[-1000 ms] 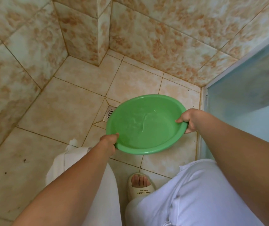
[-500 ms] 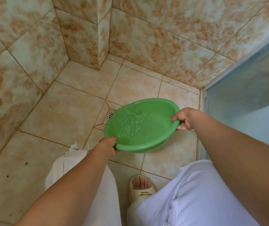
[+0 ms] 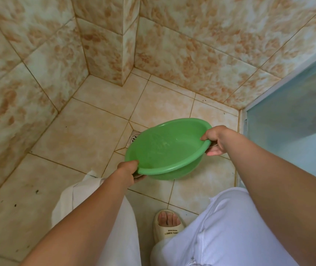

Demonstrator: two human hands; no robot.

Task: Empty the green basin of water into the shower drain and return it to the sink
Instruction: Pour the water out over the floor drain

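Observation:
I hold the round green basin [image 3: 167, 148] above the tiled shower floor, tilted so its far left rim dips toward the drain. Water ripples inside it against that lower side. My left hand [image 3: 130, 170] grips the near left rim and my right hand [image 3: 215, 140] grips the right rim. The metal shower drain [image 3: 134, 138] shows just beyond the basin's left edge, partly hidden by it. The sink is out of view.
Marbled tile walls [image 3: 191, 45] close the shower at the back and left, with a jutting corner column. A frosted glass panel [image 3: 291, 120] stands on the right. My white trousers and a cream slipper [image 3: 167, 225] are at the bottom.
The basin has tipped further toward the drain and moved slightly nearer to me, and the water has sloshed to its lower left side. Both hands keep their grip.

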